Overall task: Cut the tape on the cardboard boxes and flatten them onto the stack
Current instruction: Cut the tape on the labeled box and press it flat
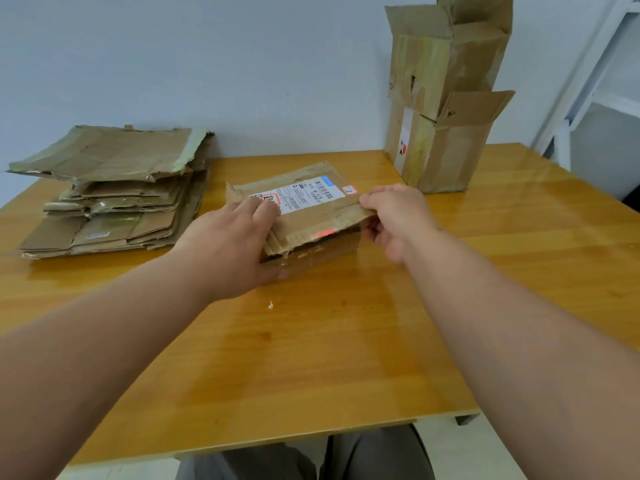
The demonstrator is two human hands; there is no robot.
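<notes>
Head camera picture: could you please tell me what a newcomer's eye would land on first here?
First, the two hands at the centre of the wooden table: the left hand presses on a small box with a shipping label, while the right hand pinches its right edge. Next, the stack of flattened cardboard at the table's left, and two opened boxes piled at the far right.

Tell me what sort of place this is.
Probably a plain room at home or in a small office, used for breaking down parcels: a glossy wooden table against a bare pale wall, a stack of flattened brown cardboard, and white metal shelving at the right.
</notes>
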